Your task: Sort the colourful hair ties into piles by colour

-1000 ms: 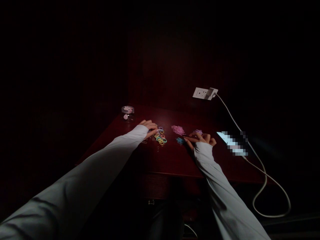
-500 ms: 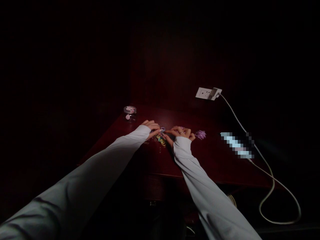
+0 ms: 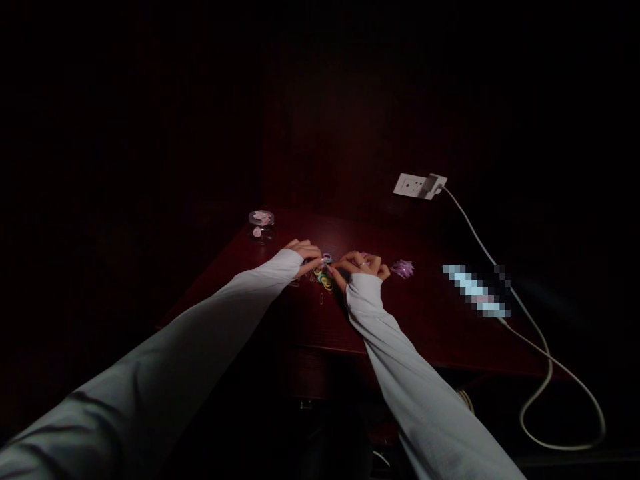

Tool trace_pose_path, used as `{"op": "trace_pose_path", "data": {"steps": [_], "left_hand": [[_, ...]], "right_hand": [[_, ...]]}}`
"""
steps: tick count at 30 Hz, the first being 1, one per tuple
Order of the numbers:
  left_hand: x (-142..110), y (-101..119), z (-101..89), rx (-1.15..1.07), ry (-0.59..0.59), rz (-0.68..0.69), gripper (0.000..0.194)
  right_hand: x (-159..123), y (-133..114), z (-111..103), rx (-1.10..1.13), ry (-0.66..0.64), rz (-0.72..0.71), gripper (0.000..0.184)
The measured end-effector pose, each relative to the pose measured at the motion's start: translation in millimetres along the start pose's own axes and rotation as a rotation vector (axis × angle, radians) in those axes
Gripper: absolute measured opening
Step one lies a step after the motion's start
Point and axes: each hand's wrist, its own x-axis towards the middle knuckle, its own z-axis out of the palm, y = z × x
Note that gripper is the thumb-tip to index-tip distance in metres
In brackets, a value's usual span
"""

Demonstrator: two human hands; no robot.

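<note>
The heap of small coloured rings [image 3: 326, 281] is found on the dark red table [image 3: 410, 320], between and just below the two hands. The left hand [image 3: 305, 252] is bent over its far left side and the right hand [image 3: 365, 265] is brought in from the right, fingertips nearly meeting; whether anything is pinched in either cannot be told, since the tips are small and dimly lit. For this fine fingertip handling, a light grip is best used: one piece is well steadied by the left while it is teased free by the right, with the sleeves held clear of the purple pile [image 3: 403, 269]. As for direction, no front end is shown by the rings; the visible part of the heap is stretched from the fingertips toward the table's near edge, leaning slightly right. Below it, a thin loose loop [image 3: 321, 299] is seen lying lengthwise toward that edge.
</note>
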Motion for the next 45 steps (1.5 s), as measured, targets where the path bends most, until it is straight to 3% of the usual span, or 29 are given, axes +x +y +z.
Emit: {"op": "trace_pose_path", "data": {"steps": [10, 15, 27, 31, 37, 41, 45], "left_hand": [[-5.0, 5.5, -7.3, -0.004, 0.025, 0.013, 0.033], [-6.2, 5.7, -7.2, 0.023, 0.015, 0.013, 0.034], [-5.1, 3.8, -4.7, 0.02, 0.055, 0.035, 0.027], [-5.1, 1.5, -2.5, 0.017, 0.072, 0.043, 0.027], [-2.5, -0.4, 0.2, 0.019, 0.052, 0.044, 0.027], [-2.0, 4.8, -2.5, -0.01, 0.059, 0.057, 0.024], [-6.4, 12.2, -10.9, -0.084, 0.026, 0.158, 0.024]], "right_hand": [[-16.9, 81.0, -24.6, -0.197, 0.044, 0.023, 0.031], [-21.7, 99.2, -24.0, -0.267, -0.007, -0.04, 0.027], [-23.1, 81.4, -43.6, -0.259, -0.044, -0.071, 0.038], [-20.9, 65.0, -33.5, -0.229, -0.003, -0.095, 0.029], [-13.7, 38.6, -14.3, -0.165, -0.14, -0.208, 0.02], [-10.8, 36.5, -9.0, -0.145, -0.195, -0.233, 0.022], [-8.8, 38.2, -3.8, -0.128, -0.195, -0.224, 0.018]]}}
